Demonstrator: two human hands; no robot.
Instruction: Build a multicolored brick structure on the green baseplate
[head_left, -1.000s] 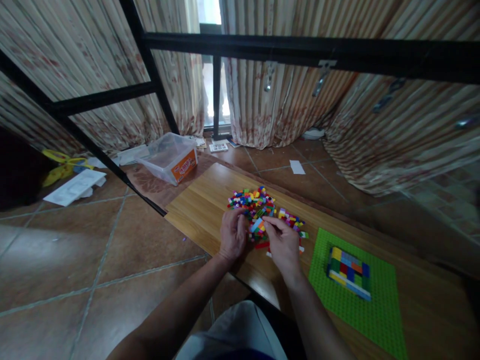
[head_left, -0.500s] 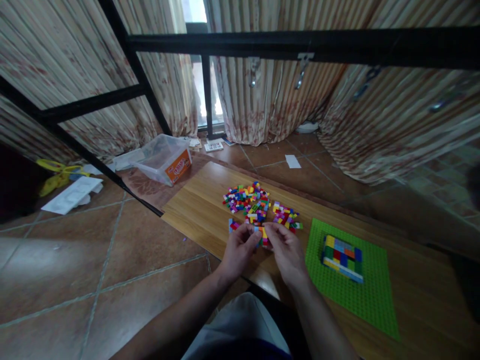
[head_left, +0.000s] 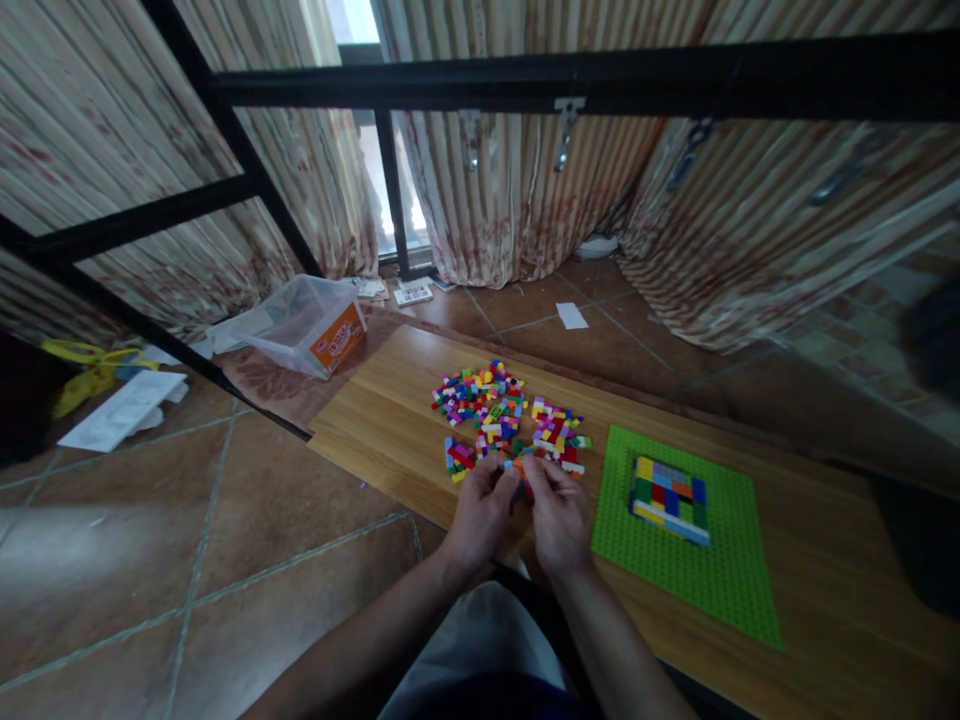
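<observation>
Both my left hand (head_left: 484, 505) and my right hand (head_left: 559, 510) are closed on a small cluster of toy bricks (head_left: 517, 466), held between thumbs and fingertips over the table's near edge. Orange and light blue show on the cluster; my fingers hide most of it. Just beyond my hands lies a pile of loose toy bricks (head_left: 469, 397) in many colours. To the right, a green baseplate (head_left: 694, 590) carries a low, roughly rectangular brick build (head_left: 670, 500) in yellow, blue, red, green and orange.
The wooden table (head_left: 390, 390) runs from far left to near right. A clear plastic bin (head_left: 300, 320) with an orange label stands on the floor beyond it. A black metal frame (head_left: 480, 85) crosses overhead before striped curtains (head_left: 487, 210). White packaging (head_left: 124, 408) lies at left.
The view has shifted slightly, so the scene sits a little further left. My hands have turned the brick cluster and drawn closer together, covering more of it.
</observation>
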